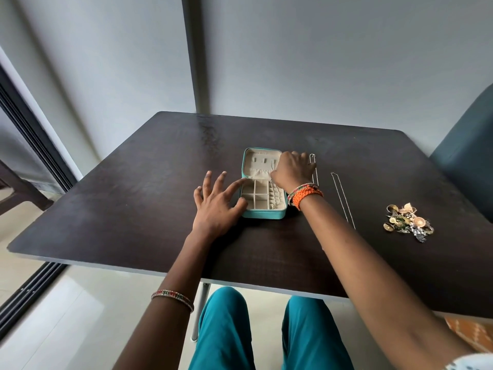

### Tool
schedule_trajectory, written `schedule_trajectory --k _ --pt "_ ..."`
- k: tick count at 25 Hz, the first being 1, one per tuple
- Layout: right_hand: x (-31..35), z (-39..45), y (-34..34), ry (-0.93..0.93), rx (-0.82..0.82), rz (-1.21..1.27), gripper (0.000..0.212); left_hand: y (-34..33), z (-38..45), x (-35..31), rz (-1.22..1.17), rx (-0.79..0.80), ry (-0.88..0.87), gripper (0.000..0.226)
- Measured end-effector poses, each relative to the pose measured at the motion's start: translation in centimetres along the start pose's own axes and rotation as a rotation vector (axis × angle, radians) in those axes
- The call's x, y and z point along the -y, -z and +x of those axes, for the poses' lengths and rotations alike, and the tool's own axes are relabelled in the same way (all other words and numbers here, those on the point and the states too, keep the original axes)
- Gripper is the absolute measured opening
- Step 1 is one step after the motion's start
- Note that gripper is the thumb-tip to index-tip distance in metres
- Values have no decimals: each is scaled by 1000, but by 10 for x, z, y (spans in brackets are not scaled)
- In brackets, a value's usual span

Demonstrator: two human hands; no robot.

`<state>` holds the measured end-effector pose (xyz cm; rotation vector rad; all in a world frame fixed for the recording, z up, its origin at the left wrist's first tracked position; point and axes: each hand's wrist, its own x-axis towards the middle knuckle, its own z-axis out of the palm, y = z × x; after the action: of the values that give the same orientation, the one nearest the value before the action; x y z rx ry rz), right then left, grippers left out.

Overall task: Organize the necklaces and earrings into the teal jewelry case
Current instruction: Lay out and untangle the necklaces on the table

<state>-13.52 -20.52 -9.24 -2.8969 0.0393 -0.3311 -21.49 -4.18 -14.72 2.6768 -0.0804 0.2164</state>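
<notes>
A dark wood-grain tabletop (133, 209) stands against a plain grey wall, with pale floor tiles below. The teal case (262, 213) lies open near the middle, its beige lining split into small square compartments. The left hand (216, 206) spreads its fingers wide, forefinger and thumb touching the case's left rim. The right hand (292, 169) curls over the lid's right edge, pinching a thin chain (272, 182). Two more chains (344, 198) lie straight to the right, and gold earrings (406, 221) are heaped farther right.
</notes>
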Motion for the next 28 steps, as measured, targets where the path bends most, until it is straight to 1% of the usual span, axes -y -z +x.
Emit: schedule_trajectory --k 5,7,13,15,16,18,20,22,26,28 --pt "-6 15 -3 8 -89 49 19 0 1 0 -8 10 -3 60" --pt "-7 21 -7 13 -54 42 20 0 1 1 -13 8 -3 60" --pt "11 27 -5 -20 15 -127 25 -1 2 1 -27 1 3 59" --pt "16 30 -6 8 50 -176 27 -1 1 1 -28 -4 1 59" --pt "16 31 -8 36 48 -195 27 -1 1 1 -27 -5 -1 59" --pt "11 36 -13 70 -10 -170 23 -1 1 1 -32 -16 -3 59" --pt "3 42 -17 43 -75 -47 19 -2 1 1 -45 -31 -8 59" --pt "-2 52 -18 -26 -94 148 18 -2 1 1 -55 -38 -17 64" --pt "-3 63 -1 -169 -29 773 34 -3 1 2 -55 -71 -23 62" --pt "0 60 12 -170 31 1018 29 -3 -2 2 -39 -117 -27 68"
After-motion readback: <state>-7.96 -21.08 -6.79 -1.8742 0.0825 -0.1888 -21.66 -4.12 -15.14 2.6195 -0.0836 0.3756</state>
